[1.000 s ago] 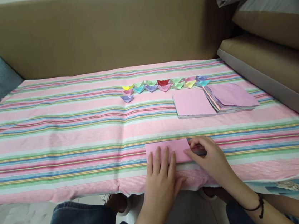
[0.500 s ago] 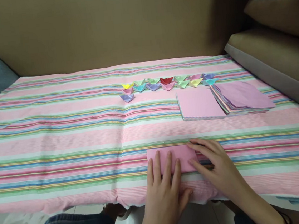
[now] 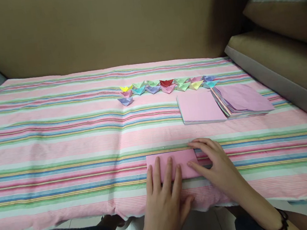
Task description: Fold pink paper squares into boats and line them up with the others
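A folded pink paper (image 3: 181, 158) lies near the front edge of the striped bed cover (image 3: 63, 147). My left hand (image 3: 164, 198) lies flat on the paper's front part, fingers stretched out. My right hand (image 3: 217, 165) rests at the paper's right edge, fingers spread, the fingertips touching that edge. Neither hand lifts the sheet.
A row of several small coloured origami boats (image 3: 164, 87) stands further back. Two stacks of square paper, pink (image 3: 199, 108) and lilac-topped (image 3: 242, 99), lie to the right of the middle. Brown cushions (image 3: 277, 56) border the right side. A brown panel (image 3: 104, 28) rises behind.
Both hands stay on the pink paper in much the same pose. The view has shifted slightly, sliding the scene a little to the left.
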`<state>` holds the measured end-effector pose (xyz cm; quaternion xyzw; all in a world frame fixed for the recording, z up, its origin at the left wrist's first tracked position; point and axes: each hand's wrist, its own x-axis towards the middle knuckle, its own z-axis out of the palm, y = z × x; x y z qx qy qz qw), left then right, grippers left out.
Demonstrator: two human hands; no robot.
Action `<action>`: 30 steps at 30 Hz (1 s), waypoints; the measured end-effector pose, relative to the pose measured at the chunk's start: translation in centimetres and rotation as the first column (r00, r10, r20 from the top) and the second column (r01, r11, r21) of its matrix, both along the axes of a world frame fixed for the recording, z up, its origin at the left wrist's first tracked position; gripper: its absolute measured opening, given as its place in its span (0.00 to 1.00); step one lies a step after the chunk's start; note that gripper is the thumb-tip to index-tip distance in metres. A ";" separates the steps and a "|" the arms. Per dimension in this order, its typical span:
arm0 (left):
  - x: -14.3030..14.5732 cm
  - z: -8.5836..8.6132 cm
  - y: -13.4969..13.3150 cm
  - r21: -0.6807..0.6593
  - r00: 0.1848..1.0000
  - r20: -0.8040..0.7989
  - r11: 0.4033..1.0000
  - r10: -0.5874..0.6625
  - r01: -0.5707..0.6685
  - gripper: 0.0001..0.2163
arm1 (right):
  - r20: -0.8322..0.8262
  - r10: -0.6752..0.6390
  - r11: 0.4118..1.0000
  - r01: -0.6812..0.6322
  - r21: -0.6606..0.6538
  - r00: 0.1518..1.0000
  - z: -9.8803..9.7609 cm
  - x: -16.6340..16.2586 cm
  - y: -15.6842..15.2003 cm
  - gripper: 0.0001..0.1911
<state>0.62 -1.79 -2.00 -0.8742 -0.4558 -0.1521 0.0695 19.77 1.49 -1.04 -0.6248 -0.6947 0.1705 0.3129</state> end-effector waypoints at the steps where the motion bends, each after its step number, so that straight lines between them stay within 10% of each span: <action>1: 0.0 0.0 0.0 0.002 1.000 -0.001 1.000 -0.001 0.001 0.30 | -0.009 -0.005 1.000 0.004 -0.004 1.000 0.0 0.0 0.0 0.18; 30: 0.1 0.1 0.1 -0.009 1.000 0.002 1.000 0.016 -0.016 0.30 | -0.042 -0.028 1.000 0.028 -0.002 0.999 -0.1 0.0 0.3 0.12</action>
